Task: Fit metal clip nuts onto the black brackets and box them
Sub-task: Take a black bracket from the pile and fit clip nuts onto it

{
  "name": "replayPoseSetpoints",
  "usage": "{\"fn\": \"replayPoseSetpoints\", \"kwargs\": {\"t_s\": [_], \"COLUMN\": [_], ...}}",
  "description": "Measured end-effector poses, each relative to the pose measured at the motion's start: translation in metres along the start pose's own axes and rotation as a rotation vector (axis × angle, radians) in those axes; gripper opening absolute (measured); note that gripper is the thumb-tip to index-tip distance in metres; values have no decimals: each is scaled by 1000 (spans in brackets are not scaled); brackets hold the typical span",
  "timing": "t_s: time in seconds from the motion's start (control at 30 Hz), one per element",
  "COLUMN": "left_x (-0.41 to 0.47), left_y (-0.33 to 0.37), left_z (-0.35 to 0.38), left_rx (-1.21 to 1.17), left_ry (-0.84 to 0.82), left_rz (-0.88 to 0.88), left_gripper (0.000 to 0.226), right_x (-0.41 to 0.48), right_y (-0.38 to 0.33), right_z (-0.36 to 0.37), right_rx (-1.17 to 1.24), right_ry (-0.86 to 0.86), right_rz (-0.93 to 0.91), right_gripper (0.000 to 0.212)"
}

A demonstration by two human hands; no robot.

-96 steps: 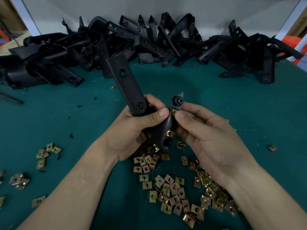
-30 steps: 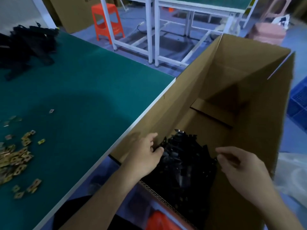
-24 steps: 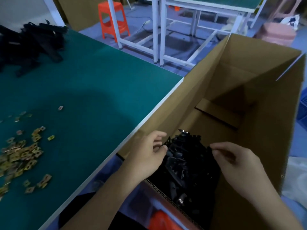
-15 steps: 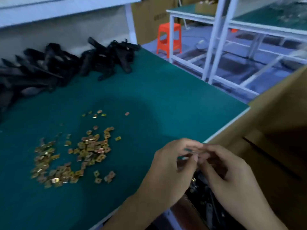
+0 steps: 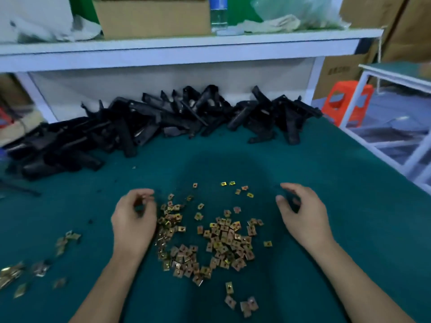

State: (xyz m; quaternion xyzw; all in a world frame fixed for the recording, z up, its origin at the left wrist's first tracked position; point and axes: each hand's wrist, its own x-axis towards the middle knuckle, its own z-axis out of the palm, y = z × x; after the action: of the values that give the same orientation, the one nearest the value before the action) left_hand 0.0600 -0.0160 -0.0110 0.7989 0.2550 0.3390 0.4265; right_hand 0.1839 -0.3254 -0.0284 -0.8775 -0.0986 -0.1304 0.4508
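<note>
A scatter of brass-coloured clip nuts [image 5: 221, 238] lies on the green table [image 5: 314, 159] in front of me. My left hand [image 5: 134, 220] hovers at the pile's left edge with loosely curled fingers and nothing visible in them. My right hand [image 5: 303, 215] hovers to the right of the pile, fingers relaxed and empty. A long heap of black brackets [image 5: 168, 122] lies along the back of the table, beyond both hands. The packing box is out of view.
A smaller group of clip nuts [image 5: 16, 276] lies at the near left. Above the brackets runs a white shelf [image 5: 186, 50] carrying a cardboard box [image 5: 151, 17] and a bottle [image 5: 218, 12]. An orange stool [image 5: 345, 106] stands past the table's right edge.
My view has swung from the cardboard box on the right back to the table. The bracket I held earlier stays in the box. Both hands have come back empty beside the nuts.
</note>
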Motion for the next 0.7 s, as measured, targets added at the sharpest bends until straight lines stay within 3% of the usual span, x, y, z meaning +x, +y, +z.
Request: {"fn": "replayPoseSetpoints", "kwargs": {"t_s": [0.2,0.33,0.47,0.6,0.7], "left_x": [19,42,72,119,139], "left_y": [-9,-5,25,85,114], "left_z": [16,29,73,167,243], "left_rx": [17,9,-122,-159,-108], "left_ry": [58,-6,-199,-638,-679], "left_rz": [-35,-17,83,34,172], "left_gripper": [13,16,22,18,26], "right_x": [74,115,158,202,230], "right_y": [12,17,25,37,47], "right_z": [18,21,27,39,47], "right_rx": [56,49,80,100,132], "right_ry": [87,114,169,258,284], "right_rz": [88,127,170,201,210], "right_gripper": [19,27,38,45,54]}}
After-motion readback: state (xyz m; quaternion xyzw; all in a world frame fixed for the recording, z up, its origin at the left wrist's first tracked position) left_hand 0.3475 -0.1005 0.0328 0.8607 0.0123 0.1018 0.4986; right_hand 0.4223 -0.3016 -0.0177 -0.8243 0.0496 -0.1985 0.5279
